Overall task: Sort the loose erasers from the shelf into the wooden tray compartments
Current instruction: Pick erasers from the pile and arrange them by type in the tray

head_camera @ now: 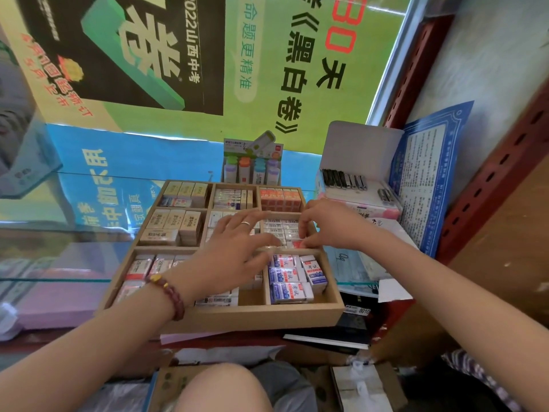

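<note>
Seat the red-and-white eraser (298, 244) flat against its neighbours, label up and edges squared to the row, before letting go; given the seemingly tight packing, press gently to avoid tipping the rest. Pinched in the curled fingertips of the right hand (326, 224), low in the compartment directly under that hand, inside the wooden tray (252, 318). Small, boxy, paper-sleeved, red on white. Use the left hand (234, 251) as a stop: fingers straight and spread, flat on the white erasers just beside, gripping nothing. Nearer than both hands, blue-and-white erasers (289, 276); beyond the right hand, orange erasers (280, 197); left of the left hand, beige erasers (175, 224).
</note>
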Demonstrator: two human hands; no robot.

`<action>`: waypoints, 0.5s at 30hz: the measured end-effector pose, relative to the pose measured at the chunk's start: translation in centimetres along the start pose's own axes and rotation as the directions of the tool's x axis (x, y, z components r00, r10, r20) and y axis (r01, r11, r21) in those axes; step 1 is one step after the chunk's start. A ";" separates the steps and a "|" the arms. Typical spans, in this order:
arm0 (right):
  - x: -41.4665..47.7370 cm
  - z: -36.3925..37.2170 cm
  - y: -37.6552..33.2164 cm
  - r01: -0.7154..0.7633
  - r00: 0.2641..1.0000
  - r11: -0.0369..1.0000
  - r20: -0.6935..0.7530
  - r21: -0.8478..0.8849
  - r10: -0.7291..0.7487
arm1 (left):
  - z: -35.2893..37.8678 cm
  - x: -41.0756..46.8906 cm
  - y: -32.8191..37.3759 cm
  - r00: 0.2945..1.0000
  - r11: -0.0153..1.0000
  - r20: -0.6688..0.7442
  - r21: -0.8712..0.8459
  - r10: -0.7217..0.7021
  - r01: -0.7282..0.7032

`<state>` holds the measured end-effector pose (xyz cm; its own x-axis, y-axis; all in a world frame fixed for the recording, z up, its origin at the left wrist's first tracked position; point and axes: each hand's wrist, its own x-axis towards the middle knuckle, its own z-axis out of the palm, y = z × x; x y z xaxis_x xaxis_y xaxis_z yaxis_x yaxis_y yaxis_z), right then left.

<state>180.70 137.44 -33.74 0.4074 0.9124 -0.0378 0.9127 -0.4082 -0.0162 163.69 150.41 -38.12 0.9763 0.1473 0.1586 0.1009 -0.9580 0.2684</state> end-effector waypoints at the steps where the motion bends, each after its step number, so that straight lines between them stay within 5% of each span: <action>1: 0.1 -0.1 -0.1 0.004 1.000 1.000 -0.003 -0.009 -0.004 | 0.1 0.8 0.5 0.999 1.000 0.041 0.012 -0.008 0.007; 7: 0.5 0.1 0.1 0.045 0.999 0.997 -0.021 -0.070 -0.047 | -0.1 3.7 0.9 0.986 0.987 0.148 -0.132 -0.075 0.095; 10: 0.3 -0.4 0.7 0.013 0.997 0.996 0.070 0.083 -0.018 | -0.4 3.8 0.4 0.989 0.995 0.132 -0.066 -0.064 0.073; 15: 1.0 -0.5 0.8 0.045 0.992 0.999 0.119 -0.028 -0.041 | -0.2 3.5 -0.2 0.985 0.997 0.158 0.040 -0.074 0.068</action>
<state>181.81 138.02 -33.28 0.3629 0.9187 -0.1557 0.9306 -0.3658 0.0100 167.02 151.13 -37.40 0.9842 0.1767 -0.0138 0.1748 -0.9548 0.2404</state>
